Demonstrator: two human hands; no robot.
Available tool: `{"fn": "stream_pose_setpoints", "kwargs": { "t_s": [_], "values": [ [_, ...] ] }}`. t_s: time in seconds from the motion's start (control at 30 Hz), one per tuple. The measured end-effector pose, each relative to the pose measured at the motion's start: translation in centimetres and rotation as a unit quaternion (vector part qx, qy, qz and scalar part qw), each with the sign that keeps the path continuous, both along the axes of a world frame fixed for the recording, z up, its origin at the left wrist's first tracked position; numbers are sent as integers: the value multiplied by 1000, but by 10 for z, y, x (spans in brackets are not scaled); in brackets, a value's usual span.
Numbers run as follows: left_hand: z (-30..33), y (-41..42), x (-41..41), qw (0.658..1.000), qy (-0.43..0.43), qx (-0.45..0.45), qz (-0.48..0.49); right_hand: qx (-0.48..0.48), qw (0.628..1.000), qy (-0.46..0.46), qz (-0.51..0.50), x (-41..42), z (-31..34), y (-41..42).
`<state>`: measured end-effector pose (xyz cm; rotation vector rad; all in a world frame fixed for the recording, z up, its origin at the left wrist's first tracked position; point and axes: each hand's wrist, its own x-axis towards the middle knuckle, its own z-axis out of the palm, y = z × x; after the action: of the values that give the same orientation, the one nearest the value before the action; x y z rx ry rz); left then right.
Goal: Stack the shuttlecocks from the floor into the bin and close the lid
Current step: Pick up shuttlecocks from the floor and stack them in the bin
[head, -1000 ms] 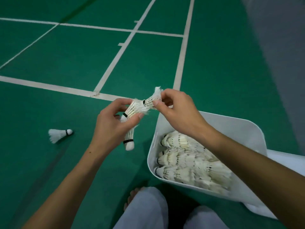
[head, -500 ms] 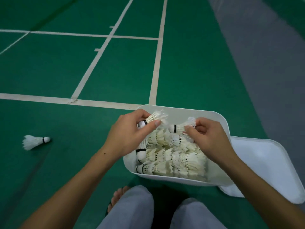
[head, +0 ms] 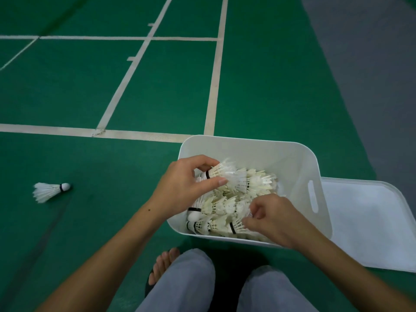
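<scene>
Smooth matt plastic bin [head: 290,154]; feathered shuttlecocks [head: 227,208]; floor [head: 270,86] perhaps vinyl.

Bin [head: 252,147]: plain white, no label or lettering to be read.
Lid [head: 371,224]: plain white, no print.
Shuttlecocks [head: 236,199]: black band at each cork; any print on them is too small to read.
Loose shuttlecock [head: 48,191]: black band only, no readable mark.
Floor [head: 56,91]: white court lines, no words or numbers.
</scene>
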<state>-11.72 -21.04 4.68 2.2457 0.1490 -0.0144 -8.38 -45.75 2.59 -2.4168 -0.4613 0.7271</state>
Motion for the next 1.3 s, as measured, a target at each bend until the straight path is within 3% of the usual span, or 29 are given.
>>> {"fn": "stream_pose_setpoints", "kwargs": {
  "t_s": [0.2, 0.47, 0.77, 0.87, 0.97, 1.07, 1.3],
  "values": [
    [-2, 2, -8, 999, 17, 41, 8, 6, 997, 81, 1, 3, -14, 21],
    [-4, -3, -10, 992, 18, 123, -3, -37, 995, 94, 18, -1, -20, 40],
    [-6, -5, -10, 986, -4, 165, -37, 62, 977, 193, 74, 7, -9, 15],
    [-5, -5, -12, 984, -3, 171, -41, 72, 986, 144, 43, 10, 4, 3],
    [-5, -7, -12, 982, -4, 183, -48, 89, 996, 2, -21, 9, 17, -5],
    [-3, -13, -12, 977, -10, 203, -63, 155, 983, -93, -32, 0, 25, 0],
    [-4, -21, -11, 972, -19, 208, -108, 206, 972, -108, -39, -3, 16, 11]
  ]
}}
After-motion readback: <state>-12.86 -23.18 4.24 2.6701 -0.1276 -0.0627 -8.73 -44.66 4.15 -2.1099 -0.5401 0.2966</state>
